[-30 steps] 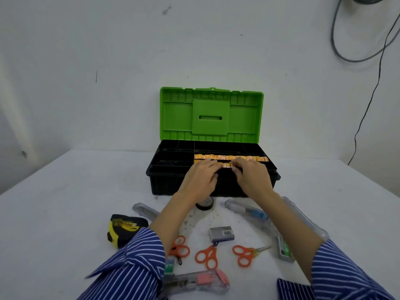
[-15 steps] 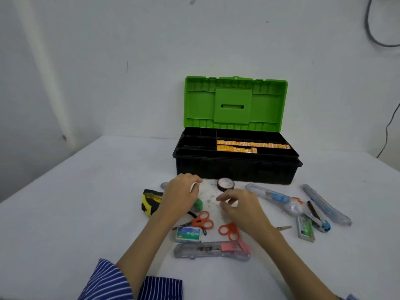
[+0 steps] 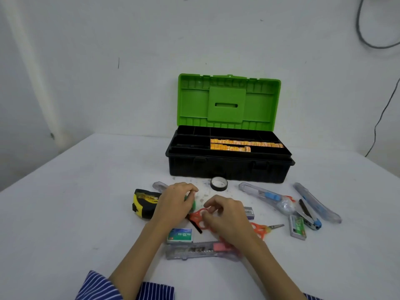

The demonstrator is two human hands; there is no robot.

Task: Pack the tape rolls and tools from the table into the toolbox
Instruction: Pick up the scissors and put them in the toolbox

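Head view: packing barely begun, hands back among the loose tools

Head view showing the toolbox [image 3: 229, 167] standing open, only two orange strips [image 3: 244, 144] lying in its tray. Still waiting on the worktop [image 3: 65, 213] before the toolbox: black tape roll [image 3: 219, 184], tape measure [image 3: 144, 203], scissors [image 3: 200, 217], second scissors [image 3: 263, 228], staple boxes, clear cutters. Left hand [image 3: 175, 202] curling round something green, near the toolbox's front left; right hand [image 3: 227, 215], fingers bent, closing on the scissors' orange handles. Compared with half a second earlier: right hand shifting from bare worktop onto the scissors, left hand staying put.
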